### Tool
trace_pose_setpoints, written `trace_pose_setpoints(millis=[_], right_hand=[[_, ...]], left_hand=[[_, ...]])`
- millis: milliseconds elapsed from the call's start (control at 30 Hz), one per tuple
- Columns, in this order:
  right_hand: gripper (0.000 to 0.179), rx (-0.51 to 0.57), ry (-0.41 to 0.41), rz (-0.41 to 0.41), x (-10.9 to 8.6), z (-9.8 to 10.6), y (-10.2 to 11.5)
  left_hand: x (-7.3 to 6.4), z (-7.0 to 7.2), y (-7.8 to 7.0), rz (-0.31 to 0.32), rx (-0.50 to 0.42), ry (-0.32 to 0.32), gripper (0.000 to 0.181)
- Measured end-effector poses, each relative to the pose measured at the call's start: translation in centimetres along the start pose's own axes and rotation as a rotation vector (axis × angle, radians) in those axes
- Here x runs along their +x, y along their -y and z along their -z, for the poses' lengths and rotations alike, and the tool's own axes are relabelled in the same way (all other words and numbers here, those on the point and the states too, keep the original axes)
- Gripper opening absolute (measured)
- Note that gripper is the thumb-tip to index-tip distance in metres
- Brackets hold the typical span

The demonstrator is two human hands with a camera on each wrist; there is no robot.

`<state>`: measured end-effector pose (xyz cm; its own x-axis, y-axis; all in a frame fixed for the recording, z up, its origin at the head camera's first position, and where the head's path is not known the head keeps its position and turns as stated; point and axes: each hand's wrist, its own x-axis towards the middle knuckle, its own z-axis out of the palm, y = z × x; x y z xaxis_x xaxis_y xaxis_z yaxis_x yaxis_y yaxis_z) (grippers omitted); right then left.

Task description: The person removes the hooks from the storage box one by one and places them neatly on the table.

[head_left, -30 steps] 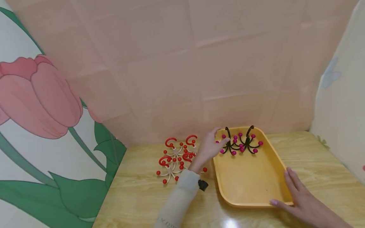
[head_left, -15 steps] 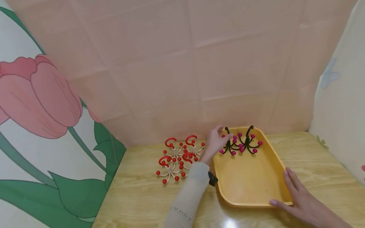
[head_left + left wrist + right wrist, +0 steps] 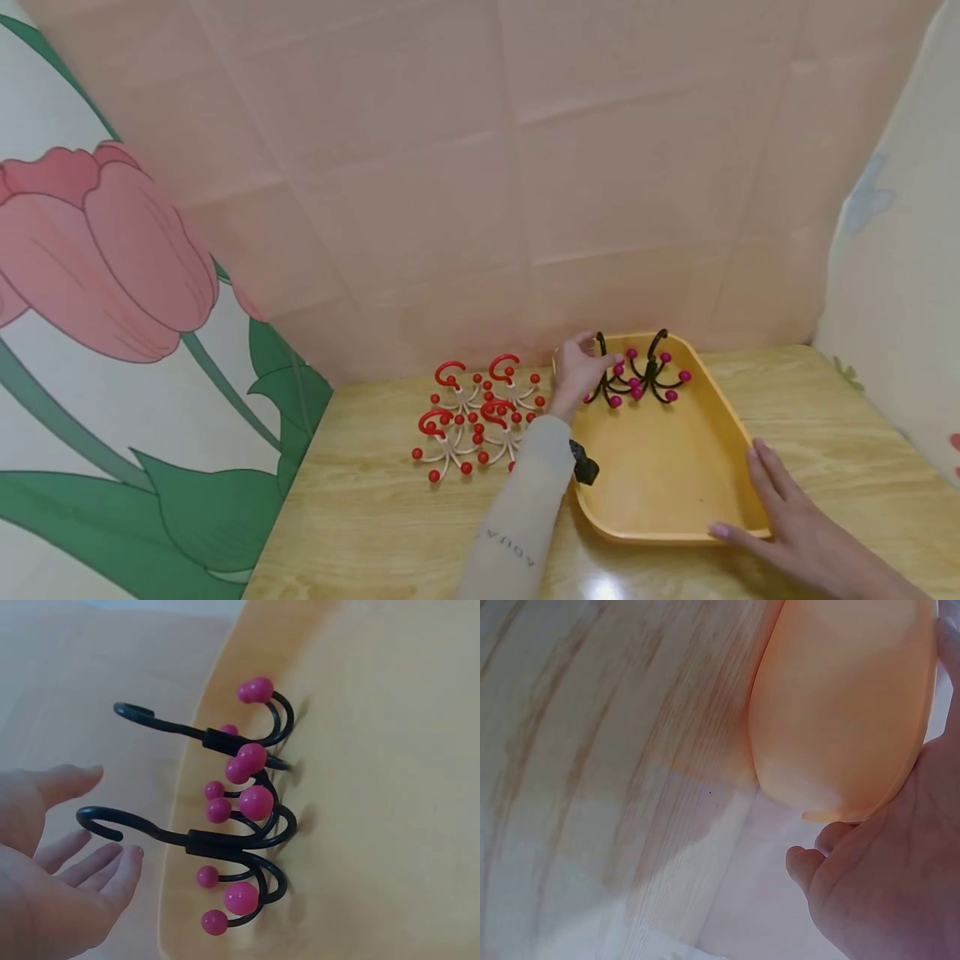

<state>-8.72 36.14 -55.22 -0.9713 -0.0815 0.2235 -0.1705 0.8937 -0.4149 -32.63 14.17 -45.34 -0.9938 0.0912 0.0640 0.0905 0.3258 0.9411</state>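
Observation:
My left hand point(image 3: 578, 371) reaches over the back left of the yellow tray point(image 3: 667, 500), thumb and fingers spread. In the left wrist view, the curled top of a black multi-arm hook point(image 3: 217, 841) with pink ball tips lies between thumb and fingers, with gaps showing around it. A second such black hook point(image 3: 652, 375) stands beside it in the tray, their ball-tipped arms overlapping. My right hand point(image 3: 798, 529) rests on the tray's front right corner, its straight fingers at the right side and its thumb on the front rim.
Several red-and-white multi-arm hooks point(image 3: 446, 450) with red balls stand clustered on the wood-grain table point(image 3: 360, 517), left of the tray. A pink covering point(image 3: 420, 208) hangs behind the table, and a tulip-patterned panel point(image 3: 142, 250) stands at the left.
My left hand and forearm have shifted right, bringing the fingers closer around the left black hook's top and uncovering more red-and-white hooks. The right hand and tray have stayed put.

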Motion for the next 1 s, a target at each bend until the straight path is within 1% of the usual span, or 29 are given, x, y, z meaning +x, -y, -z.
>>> trace_pose_setpoints(millis=[133, 233, 300, 400, 500, 633, 700, 767, 900, 1000], right_hand=[[0.119, 0.010, 0.049, -0.040, 0.20, 0.42, 0.12], [0.119, 0.014, 0.082, -0.067, 0.29, 0.65, 0.16], [0.119, 0.013, 0.072, -0.057, 0.22, 0.57, 0.14], [0.119, 0.012, 0.030, -0.023, 0.05, 0.31, 0.17], [0.119, 0.007, -0.004, 0.001, -0.07, 0.19, 0.13], [0.118, 0.015, 0.012, -0.018, -0.13, 0.16, 0.20], [0.117, 0.013, 0.019, -0.025, -0.11, 0.13, 0.25], [0.117, 0.015, 0.008, -0.011, -0.04, 0.14, 0.17], [0.119, 0.011, -0.010, 0.005, 0.02, 0.16, 0.05], [0.120, 0.014, 0.016, -0.019, 0.07, 0.22, 0.02]], left_hand=[[0.19, -0.43, 0.04, -0.014, -0.061, -0.018, 0.050], [0.24, -0.51, 0.17, -0.015, -0.050, -0.033, 0.045], [0.22, -0.45, 0.25, -0.010, -0.029, -0.043, 0.042], [0.15, -0.38, 0.33, -0.003, 0.013, -0.058, 0.035], [0.14, -0.42, 0.42, -0.007, 0.011, -0.069, 0.027], [0.32, -0.57, 0.59, -0.015, -0.034, -0.084, 0.020], [0.40, -0.61, 0.63, -0.019, -0.040, -0.092, 0.018], [0.51, -0.64, 0.66, -0.032, -0.043, -0.101, 0.018], [0.58, -0.52, 0.62, -0.069, -0.017, -0.110, 0.016], [0.56, -0.43, 0.59, -0.076, 0.017, -0.115, 0.013]])
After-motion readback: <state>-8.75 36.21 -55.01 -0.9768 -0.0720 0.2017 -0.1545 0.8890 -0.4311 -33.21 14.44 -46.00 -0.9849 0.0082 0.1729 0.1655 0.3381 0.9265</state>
